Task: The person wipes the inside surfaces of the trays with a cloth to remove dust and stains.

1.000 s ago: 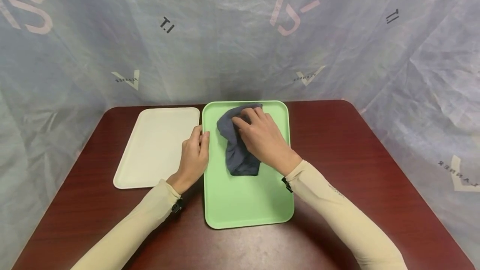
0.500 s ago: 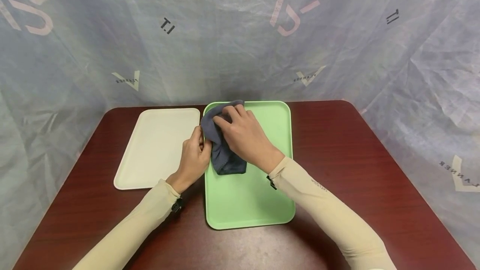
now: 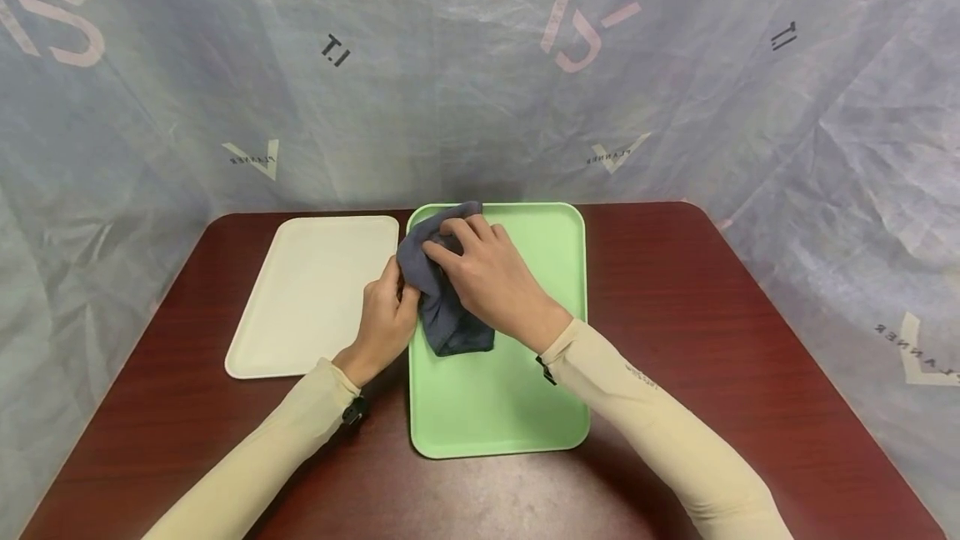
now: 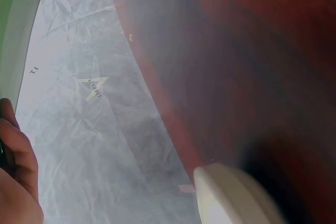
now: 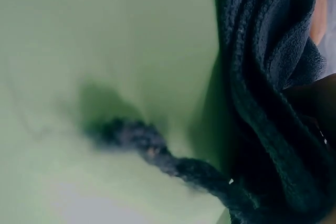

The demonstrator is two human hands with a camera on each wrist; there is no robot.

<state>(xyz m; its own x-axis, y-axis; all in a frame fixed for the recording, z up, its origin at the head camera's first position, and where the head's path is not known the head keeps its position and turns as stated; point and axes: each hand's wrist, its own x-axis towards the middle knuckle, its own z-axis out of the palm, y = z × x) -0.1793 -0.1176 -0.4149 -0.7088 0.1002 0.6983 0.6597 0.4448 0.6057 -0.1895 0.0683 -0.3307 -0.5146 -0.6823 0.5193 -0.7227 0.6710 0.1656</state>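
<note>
A green tray [image 3: 498, 407] lies lengthwise in the middle of the table. My left hand [image 3: 386, 319] grips its left rim, thumb on the upper side; the left wrist view shows curled fingers [image 4: 21, 150] beside the tray's edge. A crumpled dark blue-grey cloth [image 3: 450, 323] is bunched under my right hand [image 3: 491, 277], whose fingers hold it against the tray's upper left part. The cloth overlaps the left rim and touches my left fingertips. In the right wrist view, folds of the cloth [image 5: 262, 77] stand above the green surface. The cloth's underside is hidden.
A white tray [image 3: 315, 298] lies on the dark red table [image 3: 675, 315], left of the green tray and beside my left hand. A grey printed sheet [image 3: 450, 90] hangs behind the table and along its sides.
My right hand has moved left with the cloth, from the tray's middle to its left rim, then slightly further left and down. The left hand has stayed on the rim.
</note>
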